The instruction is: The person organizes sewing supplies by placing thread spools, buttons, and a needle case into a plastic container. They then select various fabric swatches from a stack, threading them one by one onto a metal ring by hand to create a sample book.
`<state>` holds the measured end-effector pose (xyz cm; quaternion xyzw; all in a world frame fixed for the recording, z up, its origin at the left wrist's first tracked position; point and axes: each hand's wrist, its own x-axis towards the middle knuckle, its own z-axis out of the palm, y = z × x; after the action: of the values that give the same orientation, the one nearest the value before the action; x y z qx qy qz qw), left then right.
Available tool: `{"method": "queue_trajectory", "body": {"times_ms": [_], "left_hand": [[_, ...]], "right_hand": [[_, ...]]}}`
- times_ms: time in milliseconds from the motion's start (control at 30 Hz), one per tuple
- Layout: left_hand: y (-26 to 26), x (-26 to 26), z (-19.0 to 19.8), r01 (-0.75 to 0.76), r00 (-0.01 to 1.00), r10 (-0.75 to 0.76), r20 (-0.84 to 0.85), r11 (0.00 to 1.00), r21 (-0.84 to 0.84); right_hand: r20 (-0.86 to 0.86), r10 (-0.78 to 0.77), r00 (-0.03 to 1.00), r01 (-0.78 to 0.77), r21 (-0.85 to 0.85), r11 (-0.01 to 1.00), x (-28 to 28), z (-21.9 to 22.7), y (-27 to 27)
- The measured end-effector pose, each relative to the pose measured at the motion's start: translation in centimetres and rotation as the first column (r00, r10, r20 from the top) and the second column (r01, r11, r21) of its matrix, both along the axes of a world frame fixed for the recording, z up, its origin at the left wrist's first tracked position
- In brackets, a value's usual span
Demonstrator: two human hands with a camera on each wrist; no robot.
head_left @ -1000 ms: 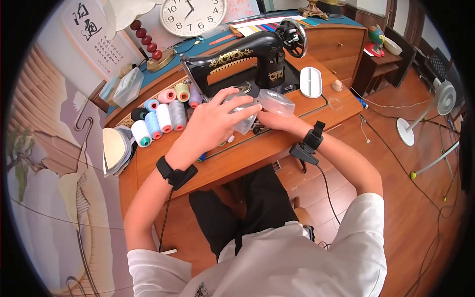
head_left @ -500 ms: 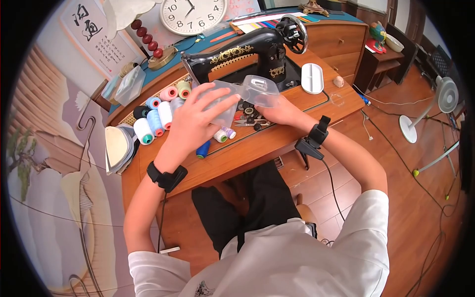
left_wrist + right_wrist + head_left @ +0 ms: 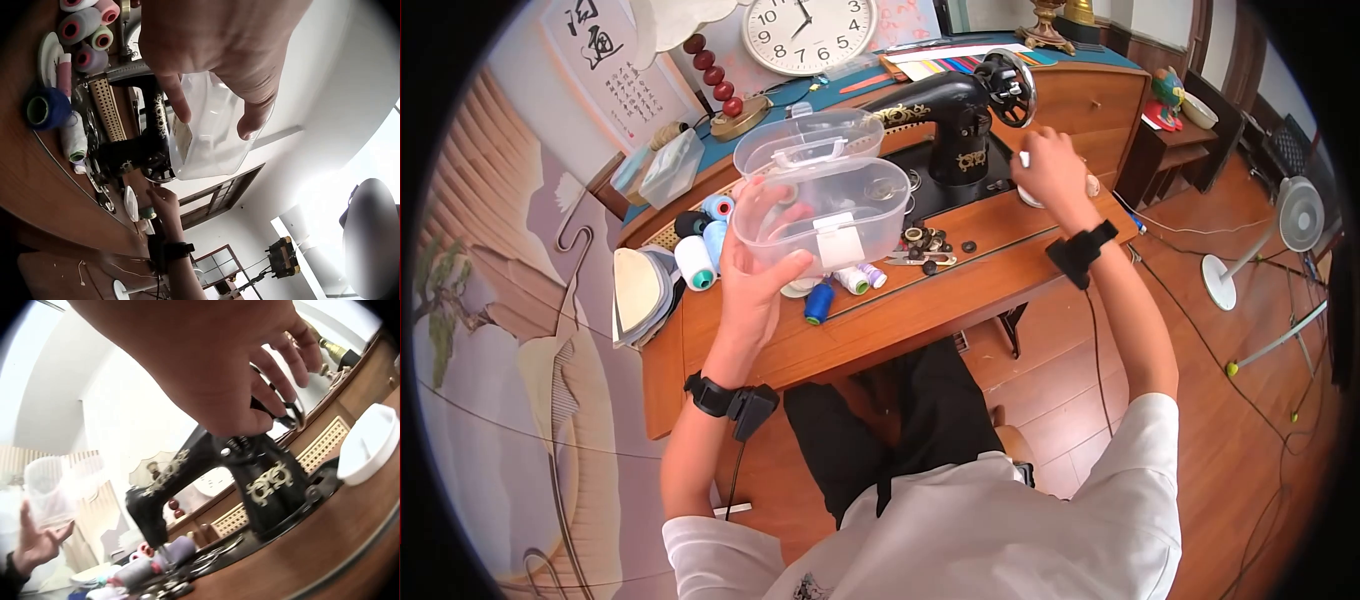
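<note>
The left hand point(image 3: 760, 275) cups a clear, oval plastic box point(image 3: 820, 215), lid hinged open, above the wooden sewing table point(image 3: 920, 310). Farther off, the right hand point(image 3: 1050, 170), fingers loosely spread, hovers over a white oval tray point(image 3: 372, 444) beside the glossy black sewing machine point(image 3: 950, 115).

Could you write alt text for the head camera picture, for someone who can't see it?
Seen from above, a seated person's left hand holds up a clear plastic box with its lid open, while the right hand reaches toward a white tray beside a black sewing machine. Thread spools lie on the wooden table.
</note>
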<state>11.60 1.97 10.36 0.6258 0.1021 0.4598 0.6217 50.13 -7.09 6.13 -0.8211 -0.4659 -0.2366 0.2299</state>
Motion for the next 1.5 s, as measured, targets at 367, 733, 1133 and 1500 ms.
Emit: {"method": "queue_trajectory", "body": {"times_ms": [367, 733, 1133, 1500], "left_hand": [[-0.1, -2.5, -1.8, -0.072, 0.986, 0.129, -0.11, 0.905, 0.419], [-0.7, -4.4, -3.0, -0.111, 0.987, 0.146, -0.061, 0.914, 0.391], [-3.2, -1.6, -3.3, 0.065, 0.998, -0.059, -0.029, 0.953, 0.297], [-3.3, -3.9, -3.8, -0.003, 0.993, 0.053, -0.102, 0.898, 0.439]], "right_hand": [[-0.094, -0.145, 0.985, 0.112, -0.294, 0.949, 4.1, -1.9, 0.8], [-0.127, -0.306, 0.944, 0.308, -0.004, 0.951, -0.3, 3.2, -3.8], [0.085, 0.775, 0.626, -0.773, 0.198, 0.603, -19.5, 9.1, -9.2], [0.097, 0.852, 0.514, -0.857, 0.01, 0.515, -21.8, 8.2, -6.9]]}}
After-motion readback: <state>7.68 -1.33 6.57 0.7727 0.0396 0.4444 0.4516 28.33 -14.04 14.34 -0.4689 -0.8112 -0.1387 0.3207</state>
